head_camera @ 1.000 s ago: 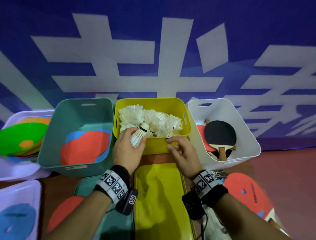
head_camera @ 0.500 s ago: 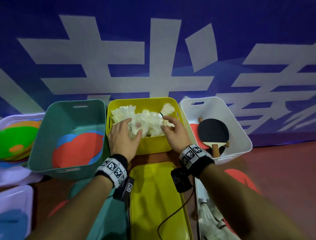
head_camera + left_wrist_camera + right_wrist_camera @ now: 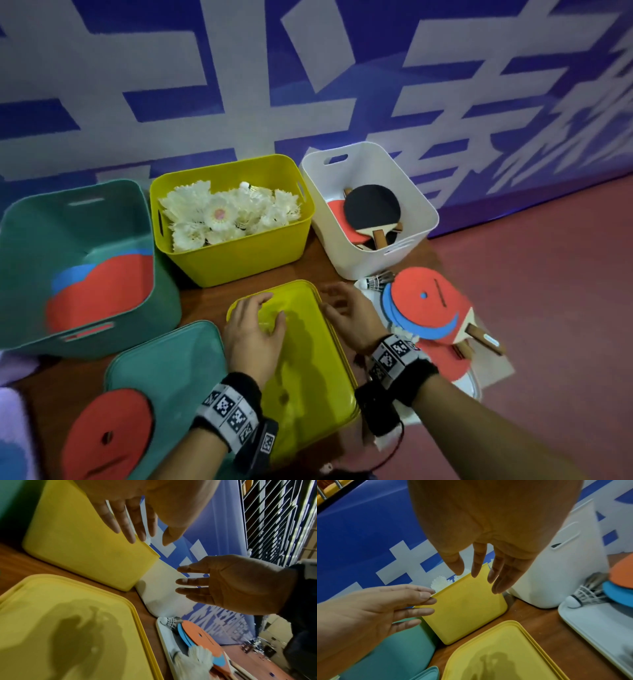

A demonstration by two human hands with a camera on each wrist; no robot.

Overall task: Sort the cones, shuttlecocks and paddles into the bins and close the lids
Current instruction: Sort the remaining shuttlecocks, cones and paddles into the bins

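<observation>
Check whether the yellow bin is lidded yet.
Open: the yellow bin shows shuttlecocks on top, and its yellow lid lies on the table.

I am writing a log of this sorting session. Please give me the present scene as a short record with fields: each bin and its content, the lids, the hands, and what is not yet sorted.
yellow bin: open, full of white shuttlecocks
green bin: open, flat red and blue cones inside
white bin: open, holds paddles
yellow lid: flat on the table, in front of the yellow bin
green lid: on the table, a red cone on it
left hand: open, above the yellow lid
right hand: open, at the lid's right edge
unsorted: dark shuttlecock, cones and a paddle on the right
</observation>
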